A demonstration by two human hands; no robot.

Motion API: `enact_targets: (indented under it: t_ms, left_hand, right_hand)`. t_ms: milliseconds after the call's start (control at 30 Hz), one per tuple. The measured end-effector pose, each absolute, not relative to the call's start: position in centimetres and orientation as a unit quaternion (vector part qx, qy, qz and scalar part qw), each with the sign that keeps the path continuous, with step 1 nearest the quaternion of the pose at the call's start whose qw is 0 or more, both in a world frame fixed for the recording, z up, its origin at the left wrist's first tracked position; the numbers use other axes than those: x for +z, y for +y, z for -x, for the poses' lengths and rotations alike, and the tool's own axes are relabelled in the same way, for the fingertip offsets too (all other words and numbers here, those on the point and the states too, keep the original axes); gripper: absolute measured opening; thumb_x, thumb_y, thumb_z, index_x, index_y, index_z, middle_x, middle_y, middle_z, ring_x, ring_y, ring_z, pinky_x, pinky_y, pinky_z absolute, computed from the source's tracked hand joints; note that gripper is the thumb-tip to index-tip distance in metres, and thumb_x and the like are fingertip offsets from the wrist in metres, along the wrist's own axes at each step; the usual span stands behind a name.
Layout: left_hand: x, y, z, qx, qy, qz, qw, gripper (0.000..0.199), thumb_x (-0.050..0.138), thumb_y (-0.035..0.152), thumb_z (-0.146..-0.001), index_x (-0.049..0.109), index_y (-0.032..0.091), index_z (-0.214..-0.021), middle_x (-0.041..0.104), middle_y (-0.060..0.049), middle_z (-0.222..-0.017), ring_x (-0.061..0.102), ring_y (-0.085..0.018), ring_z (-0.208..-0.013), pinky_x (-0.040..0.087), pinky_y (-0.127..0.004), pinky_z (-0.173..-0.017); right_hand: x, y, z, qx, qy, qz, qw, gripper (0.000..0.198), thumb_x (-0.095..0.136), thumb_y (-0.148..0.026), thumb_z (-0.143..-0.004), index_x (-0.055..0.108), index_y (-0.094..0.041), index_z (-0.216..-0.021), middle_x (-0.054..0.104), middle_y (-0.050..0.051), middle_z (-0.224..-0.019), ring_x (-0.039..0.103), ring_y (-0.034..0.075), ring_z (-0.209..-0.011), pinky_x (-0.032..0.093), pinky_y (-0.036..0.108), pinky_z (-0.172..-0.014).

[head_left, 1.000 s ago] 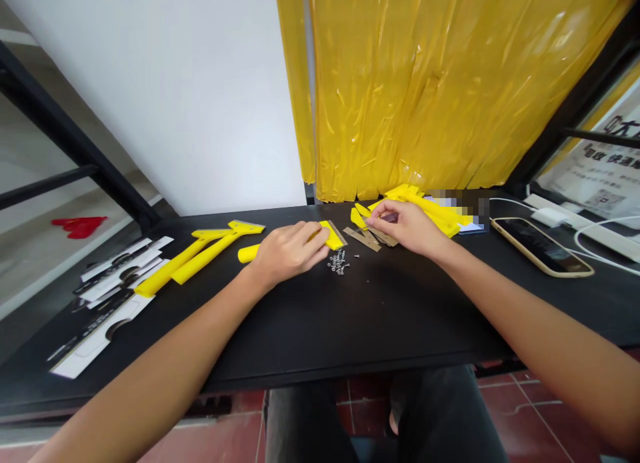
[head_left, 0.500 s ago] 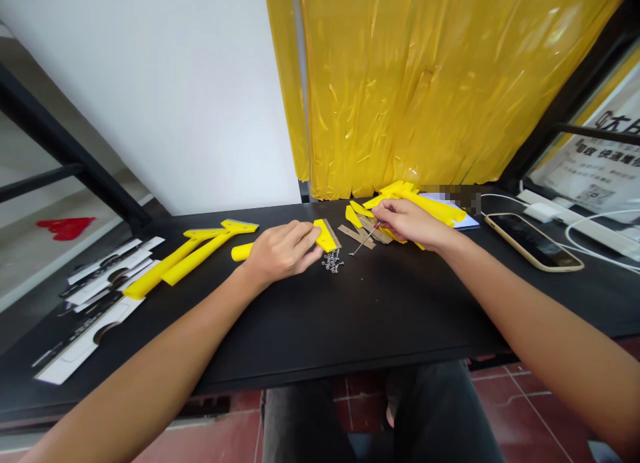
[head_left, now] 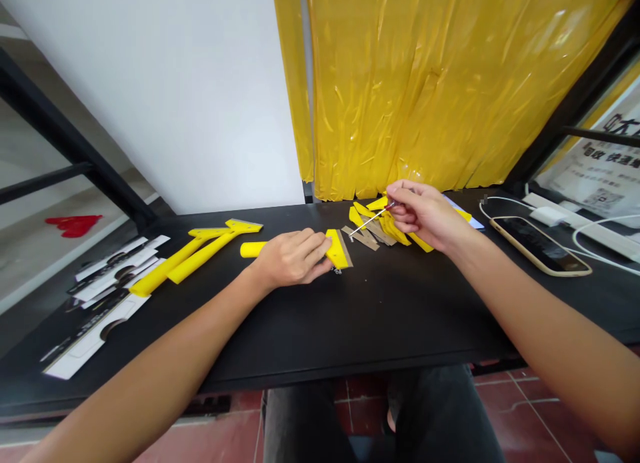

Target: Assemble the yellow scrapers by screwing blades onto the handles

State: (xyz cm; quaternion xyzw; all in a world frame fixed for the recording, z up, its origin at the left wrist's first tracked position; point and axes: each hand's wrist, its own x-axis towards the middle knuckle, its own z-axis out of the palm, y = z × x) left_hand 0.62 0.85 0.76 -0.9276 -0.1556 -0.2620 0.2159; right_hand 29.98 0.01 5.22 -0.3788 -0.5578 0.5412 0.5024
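The left hand (head_left: 295, 257) covers the middle of a yellow scraper (head_left: 339, 249), so only the end of its handle and its head show on either side of the fingers. That hand is curled closed around it, above the desk (head_left: 380, 323), left of a jumble of loose yellow pieces (head_left: 397, 231) and flat brownish strips (head_left: 369, 241). Small metal bits (head_left: 338, 271) peek out below the scraper's head, which hides most of them. The right hand (head_left: 420, 215) pinches a thin screwdriver (head_left: 371, 223) between thumb and fingers; most of its handle is lost inside the grip, and whatever sits at its tip is too small to tell. The hand also blocks part of the yellow pile.

The scraper is bright, plain yellow, with a round handle and a broad, slanted head edged by a brownish-grey strip. The screwdriver has a slim, silvery shaft with a touch of red by the fingers, slanting down toward the scraper's head, apart from it.
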Motion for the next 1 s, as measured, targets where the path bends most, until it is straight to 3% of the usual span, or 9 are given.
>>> enact_targets:
  t_ms: [233,467,800,1000]
  left_hand:
    - [0.9,0.5,-0.9,-0.249,-0.157,0.931,0.217,0.024,0.059,0.032,-0.094,0.066,0.018,-0.112,0.073,-0.012,-0.101,0.07,-0.023,-0.082,0.056,-0.036,-0.066]
    - [0.7,0.3,-1.1,-0.261,-0.175,0.938,0.146,0.026,0.06,0.036,-0.093,0.067,0.02,-0.113,0.072,-0.012,-0.106,0.07,-0.023,-0.087,0.057,-0.035,-0.07]
    - [0.7,0.2,-1.0,-0.245,-0.127,0.927,0.255,0.028,0.059,0.034,-0.095,0.064,0.019,-0.118,0.074,-0.011,-0.106,0.069,-0.023,-0.083,0.053,-0.036,-0.065]
    - [0.8,0.0,-1.1,-0.23,-0.158,0.934,0.221,0.027,0.057,0.036,-0.095,0.065,0.021,-0.116,0.074,-0.01,-0.107,0.07,-0.023,-0.084,0.053,-0.036,-0.067]
  right_hand:
    - [5.2,-1.3,-28.5,0.56,-0.566,0.353,0.49,0.035,0.073,-0.046,-0.086,0.05,-0.022,-0.075,0.037,-0.006,-0.062,0.021,0.007,-0.049,0.013,0.025,-0.044]
    - [4.7,-1.3,-28.1,0.565,-0.572,0.354,0.478,0.036,0.073,-0.048,-0.086,0.052,-0.021,-0.075,0.036,-0.006,-0.062,0.022,0.006,-0.049,0.015,0.024,-0.044]
    - [4.7,-1.3,-28.2,0.577,-0.563,0.354,0.473,0.035,0.073,-0.046,-0.086,0.051,-0.021,-0.074,0.036,-0.006,-0.062,0.022,0.005,-0.047,0.014,0.023,-0.043]
    - [4.6,-1.2,-28.1,0.578,-0.565,0.358,0.468,0.035,0.072,-0.045,-0.088,0.05,-0.021,-0.074,0.034,-0.006,-0.061,0.02,0.006,-0.048,0.012,0.024,-0.044]
